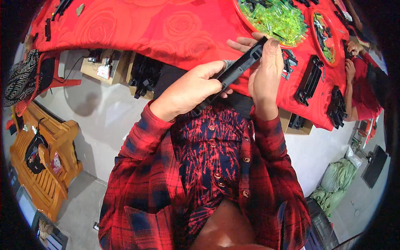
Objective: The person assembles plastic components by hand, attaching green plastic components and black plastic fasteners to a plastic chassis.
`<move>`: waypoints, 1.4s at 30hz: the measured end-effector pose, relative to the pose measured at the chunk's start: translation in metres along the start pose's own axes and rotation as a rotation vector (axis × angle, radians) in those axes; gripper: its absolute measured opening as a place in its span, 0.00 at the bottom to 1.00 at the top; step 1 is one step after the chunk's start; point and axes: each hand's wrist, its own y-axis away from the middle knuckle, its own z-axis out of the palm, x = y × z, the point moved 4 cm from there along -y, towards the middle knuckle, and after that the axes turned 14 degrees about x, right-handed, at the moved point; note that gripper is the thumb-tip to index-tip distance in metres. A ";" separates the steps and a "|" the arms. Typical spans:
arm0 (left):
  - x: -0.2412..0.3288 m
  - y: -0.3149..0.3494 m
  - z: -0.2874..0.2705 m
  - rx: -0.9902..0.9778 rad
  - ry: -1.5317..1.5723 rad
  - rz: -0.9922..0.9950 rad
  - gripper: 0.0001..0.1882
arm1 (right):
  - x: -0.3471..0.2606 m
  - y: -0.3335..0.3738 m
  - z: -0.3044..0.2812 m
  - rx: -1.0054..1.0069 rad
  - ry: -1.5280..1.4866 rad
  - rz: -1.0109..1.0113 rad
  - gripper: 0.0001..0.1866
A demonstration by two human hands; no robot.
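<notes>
A long, narrow black plastic part (240, 67) with a channel along its upper side is held tilted over the table's near edge, its far end up to the right. My left hand (189, 91) is closed round its lower half, thumb on top. At the upper end my right hand (266, 75) grips it, the thumb along the right side and the fingers reaching behind it to the left. Something grey shows beside the left hand's fingers, too covered to name.
On the red tablecloth (137, 29) stand a red tray (246, 18) of yellow-green clear pieces and another red tray (333, 61) of small parts. Black plastic parts (309, 81) lie at right. Another person's hand (350, 68) is at far right. Open boxes (100, 71) stand under the table; a wooden chair (50, 158) is at left.
</notes>
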 end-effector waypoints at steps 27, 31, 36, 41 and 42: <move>0.024 -0.013 -0.008 -0.050 0.102 -0.008 0.28 | 0.006 -0.027 0.007 -0.066 -0.092 0.073 0.30; 0.024 -0.016 -0.009 -0.061 0.244 -0.081 0.25 | 0.011 -0.028 0.008 -0.071 -0.102 0.124 0.30; 0.019 -0.013 -0.008 0.114 -0.071 -0.027 0.17 | 0.021 -0.028 0.015 -0.144 0.036 0.168 0.30; 0.003 -0.018 -0.030 0.393 -0.140 0.004 0.18 | 0.021 -0.038 0.000 -0.109 0.328 -0.176 0.19; -0.005 -0.020 -0.042 0.463 -0.220 0.078 0.19 | 0.014 -0.045 -0.007 -0.020 0.406 -0.259 0.16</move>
